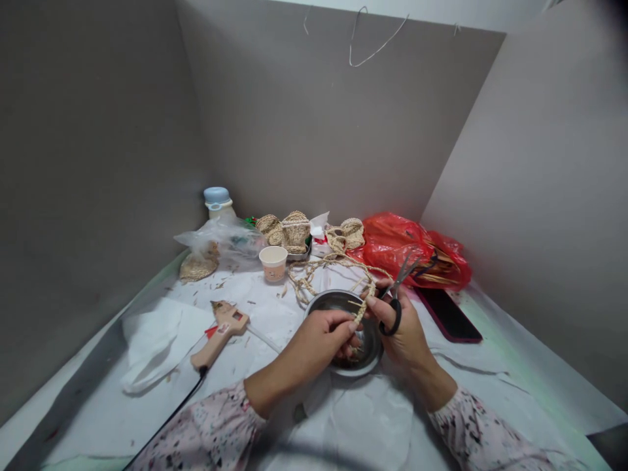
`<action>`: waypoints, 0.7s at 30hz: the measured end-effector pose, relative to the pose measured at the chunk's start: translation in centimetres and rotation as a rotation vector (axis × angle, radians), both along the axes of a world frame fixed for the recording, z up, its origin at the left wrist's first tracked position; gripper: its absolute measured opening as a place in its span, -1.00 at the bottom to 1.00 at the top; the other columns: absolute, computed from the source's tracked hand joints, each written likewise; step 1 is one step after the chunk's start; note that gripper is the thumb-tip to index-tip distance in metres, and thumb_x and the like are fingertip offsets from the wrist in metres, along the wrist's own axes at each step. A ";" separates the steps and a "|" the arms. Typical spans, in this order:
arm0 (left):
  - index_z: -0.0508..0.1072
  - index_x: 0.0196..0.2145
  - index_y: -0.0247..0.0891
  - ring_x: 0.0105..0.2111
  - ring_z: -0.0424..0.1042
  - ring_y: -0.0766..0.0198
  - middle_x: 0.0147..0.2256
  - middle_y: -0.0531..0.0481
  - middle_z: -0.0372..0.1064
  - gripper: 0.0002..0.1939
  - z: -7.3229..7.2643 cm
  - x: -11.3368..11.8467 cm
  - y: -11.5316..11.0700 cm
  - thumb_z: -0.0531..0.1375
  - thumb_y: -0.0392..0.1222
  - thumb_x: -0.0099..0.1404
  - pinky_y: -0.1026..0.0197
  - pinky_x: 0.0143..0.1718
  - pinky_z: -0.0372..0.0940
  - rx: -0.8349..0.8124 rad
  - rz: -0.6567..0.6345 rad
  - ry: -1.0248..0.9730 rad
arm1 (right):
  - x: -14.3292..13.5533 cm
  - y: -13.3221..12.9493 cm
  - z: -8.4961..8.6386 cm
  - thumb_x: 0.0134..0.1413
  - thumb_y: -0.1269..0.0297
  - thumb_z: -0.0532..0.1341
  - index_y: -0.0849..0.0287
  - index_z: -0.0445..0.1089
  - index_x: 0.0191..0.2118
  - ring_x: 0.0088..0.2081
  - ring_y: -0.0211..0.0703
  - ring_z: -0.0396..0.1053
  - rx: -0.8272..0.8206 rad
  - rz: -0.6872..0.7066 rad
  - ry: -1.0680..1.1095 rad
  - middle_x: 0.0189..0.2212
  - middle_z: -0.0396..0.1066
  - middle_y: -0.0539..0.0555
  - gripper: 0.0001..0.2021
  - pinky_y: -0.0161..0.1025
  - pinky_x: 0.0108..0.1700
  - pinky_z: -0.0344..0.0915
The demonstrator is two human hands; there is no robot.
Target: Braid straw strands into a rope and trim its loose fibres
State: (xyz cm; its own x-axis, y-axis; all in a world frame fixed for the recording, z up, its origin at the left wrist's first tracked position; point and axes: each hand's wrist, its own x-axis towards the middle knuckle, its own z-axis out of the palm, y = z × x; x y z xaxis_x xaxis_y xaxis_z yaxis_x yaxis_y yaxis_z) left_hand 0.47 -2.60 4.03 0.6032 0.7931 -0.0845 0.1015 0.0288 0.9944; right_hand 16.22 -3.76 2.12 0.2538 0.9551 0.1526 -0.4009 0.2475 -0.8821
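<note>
A pale braided straw cord (362, 311) is stretched between my hands above a metal bowl (354, 374). My left hand (321, 337) pinches one stretch of it between thumb and fingertips. With its thumb and fingers my right hand (405, 327) grips the cord too, and black-handled scissors (391, 319) hang on that same hand, blades pointing up and away with the tips apart. From my hands the rest of the braid (307, 278) loops over the table behind the bowl. Some scraps lie inside the bowl, partly hidden by my left hand.
A glue gun (223, 333) with its cord lies at left, near a white cloth or bag (152, 340). Behind stand a paper cup (273, 265), a blue-lidded bottle (217, 199) and woven straw pieces (294, 232). A red plastic bag (392, 245) and a phone (449, 314) are at right.
</note>
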 end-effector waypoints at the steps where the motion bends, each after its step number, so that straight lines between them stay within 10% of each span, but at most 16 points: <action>1: 0.46 -0.35 -0.32 -0.54 0.26 0.36 -0.50 0.04 0.36 -0.70 0.0 0.0 0.0 0.15 0.01 0.19 0.30 -0.48 0.16 0.000 0.008 0.007 | 0.1 0.1 0.1 -0.15 0.25 0.40 0.04 0.27 -0.19 -0.48 -0.30 0.29 -0.011 -0.009 0.017 -0.41 0.39 -0.08 -0.62 -0.32 -0.41 0.23; 21: 0.49 -0.38 -0.32 -0.56 0.16 0.36 -0.55 0.09 0.26 -0.70 -0.2 -0.4 0.3 0.11 -0.03 0.24 0.30 -0.51 0.05 0.096 0.082 0.102 | 1.8 1.4 -0.1 -0.17 0.29 0.40 0.04 0.33 -0.19 -0.32 -0.27 0.37 0.010 -0.222 0.009 -0.28 0.46 -0.05 -0.63 -0.35 -0.35 0.25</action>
